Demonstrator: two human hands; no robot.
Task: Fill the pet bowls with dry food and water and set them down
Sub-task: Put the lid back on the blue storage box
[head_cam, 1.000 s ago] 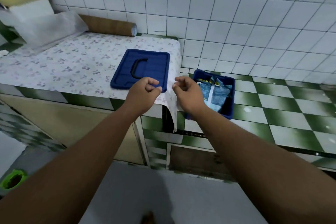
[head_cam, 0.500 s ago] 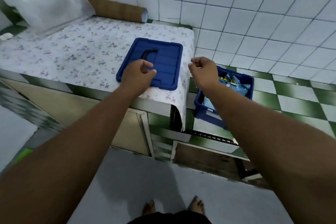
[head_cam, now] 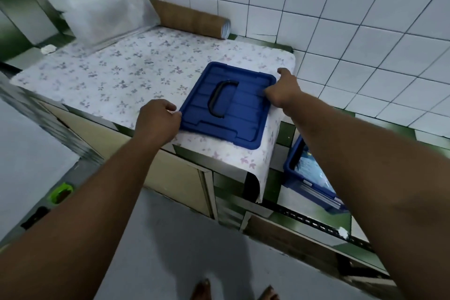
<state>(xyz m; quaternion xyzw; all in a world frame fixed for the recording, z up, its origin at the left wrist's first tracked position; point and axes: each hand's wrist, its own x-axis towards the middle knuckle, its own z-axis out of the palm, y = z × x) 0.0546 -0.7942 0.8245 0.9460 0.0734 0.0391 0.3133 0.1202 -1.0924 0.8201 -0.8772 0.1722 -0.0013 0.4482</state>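
A blue plastic lid (head_cam: 233, 114) with a black handle lies flat on the flower-patterned counter (head_cam: 117, 75), near its right end. My left hand (head_cam: 157, 122) grips the lid's near left edge. My right hand (head_cam: 283, 91) holds its far right edge, thumb up. To the right, lower down on the green-and-white tiled ledge, stands an open blue bin (head_cam: 295, 163) with a blue food bag (head_cam: 310, 170) inside, partly hidden by my right forearm. No pet bowl for food or water can be made out on the counter.
A brown cardboard roll (head_cam: 192, 18) and a white bag (head_cam: 107, 19) lie at the counter's back by the tiled wall. A small green bowl-like object (head_cam: 60, 192) sits on the floor at left. My bare feet show on the grey floor (head_cam: 170, 238) below.
Both hands moved apart from near the lid's front corner to its two opposite edges and took hold of it. The view shifted left, so the bin now sits further right.
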